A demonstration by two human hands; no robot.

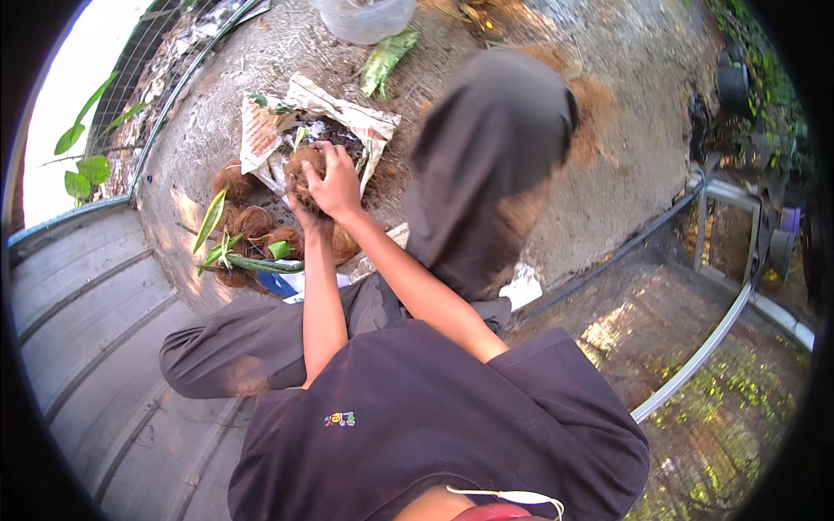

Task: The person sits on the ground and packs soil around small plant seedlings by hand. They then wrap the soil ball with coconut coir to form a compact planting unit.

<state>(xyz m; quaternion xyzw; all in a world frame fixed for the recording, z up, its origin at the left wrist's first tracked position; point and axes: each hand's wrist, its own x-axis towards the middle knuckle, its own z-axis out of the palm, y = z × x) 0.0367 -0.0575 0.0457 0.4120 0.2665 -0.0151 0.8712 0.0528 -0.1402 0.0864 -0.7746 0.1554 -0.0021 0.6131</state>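
Both hands are around a brown ball of coconut fibre (304,165) with a small green shoot at its top. My left hand (310,218) cups it from the near side, its fingers mostly hidden behind the ball. From the right, my right hand (340,187) lies over it with curved fingers pressed to the fibre. Just beyond is an opened, crumpled white sack (380,127) holding dark soil mix with white bits. Several more fibre balls (253,222) lie on the ground to the left, some beside green leaves (209,222).
A translucent tub (365,22) stands at the far side, near a broad green leaf (391,59). Loose brown fibre (593,108) lies beyond my raised knee (495,122). Wire mesh (143,69) borders the left, and a metal frame (730,221) stands at right.
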